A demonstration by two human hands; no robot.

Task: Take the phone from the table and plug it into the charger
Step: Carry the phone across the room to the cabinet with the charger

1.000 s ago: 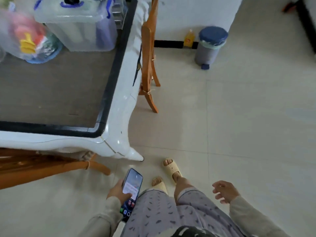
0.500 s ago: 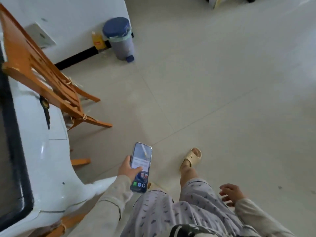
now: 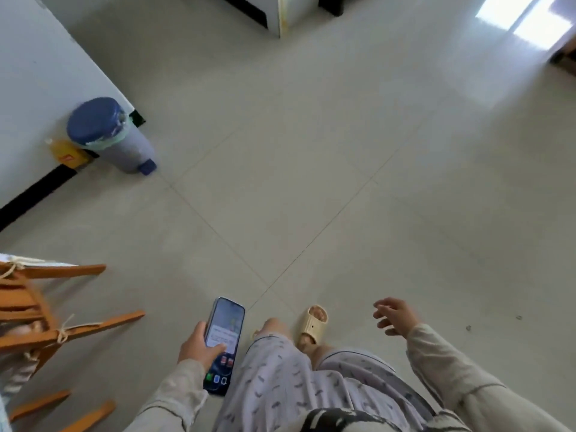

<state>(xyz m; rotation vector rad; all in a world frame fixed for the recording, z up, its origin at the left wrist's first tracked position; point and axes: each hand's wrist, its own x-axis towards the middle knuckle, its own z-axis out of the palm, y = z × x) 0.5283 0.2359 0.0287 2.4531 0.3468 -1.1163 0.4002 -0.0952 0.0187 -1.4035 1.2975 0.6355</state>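
1. The left hand [image 3: 199, 346] grasps the phone [image 3: 223, 344] by its long edge, thumb lying across the lit screen. The phone is off the table and carried low in front of the person's body, over the tiled floor [image 3: 343, 182].
2. The right hand [image 3: 395, 316] holds nothing; its fingers are loosely spread out to the side.
3. The person is mid-stride in soft slip-on sandals, one sandal [image 3: 311, 325] visible ahead of patterned trousers.
4. Risk: the grip is one-handed, with much of the phone standing clear above the fingers. A jolt while walking could likely tip it out onto the hard tile.
5. Risk: the thumb resting on the screen could trigger something by accident.
6. Risk: wooden chair legs [image 3: 93, 325] jut out low on the left, near the walking path. A foot or loose sandal could catch on them.
7. Risk: glare from a bright window patch [image 3: 526, 23] on the floor may hide small obstacles ahead.
8. Not in view: the charger, its cable and any wall socket. The table is also out of frame.
9. Hard to make out: the screen text is blurred, and the phone's charging port cannot be seen.
10. A blue-lidded bin [image 3: 109, 135] stands against the wall at left, partly hiding a yellow bottle [image 3: 64, 152] behind it.
11. Furniture at the top edge is cut off and cannot be identified.
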